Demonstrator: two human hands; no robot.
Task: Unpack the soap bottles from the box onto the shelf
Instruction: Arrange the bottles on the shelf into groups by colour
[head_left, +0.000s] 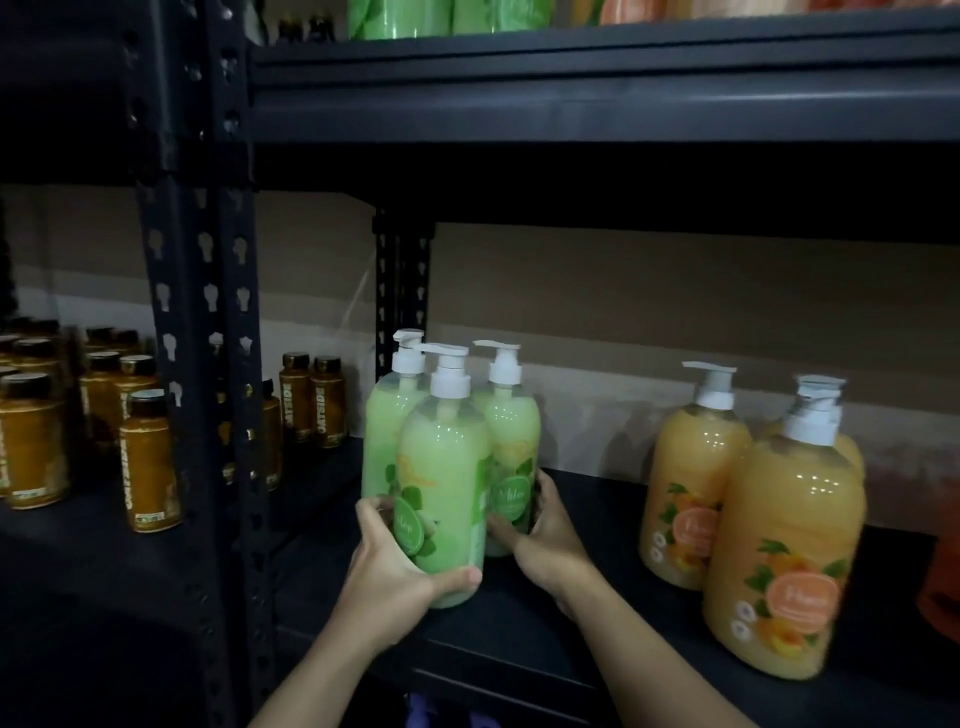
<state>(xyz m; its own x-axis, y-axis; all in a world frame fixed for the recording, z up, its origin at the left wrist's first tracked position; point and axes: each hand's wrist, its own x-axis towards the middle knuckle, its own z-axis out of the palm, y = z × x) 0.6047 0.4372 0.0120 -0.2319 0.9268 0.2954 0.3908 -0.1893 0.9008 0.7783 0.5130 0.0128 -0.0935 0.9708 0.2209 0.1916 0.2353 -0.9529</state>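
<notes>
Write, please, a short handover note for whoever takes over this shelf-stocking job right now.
Left hand: grips the front green soap bottle low on its body.
Right hand: holds the right green bottle near its base.
A third green bottle stands behind them on the shelf; orange soap bottles stand further right.
Done: the orange bottles and at least one green are placed.
Left: settle and release the two held bottles. The box is out of view, so what remains in it cannot be told.
</notes>
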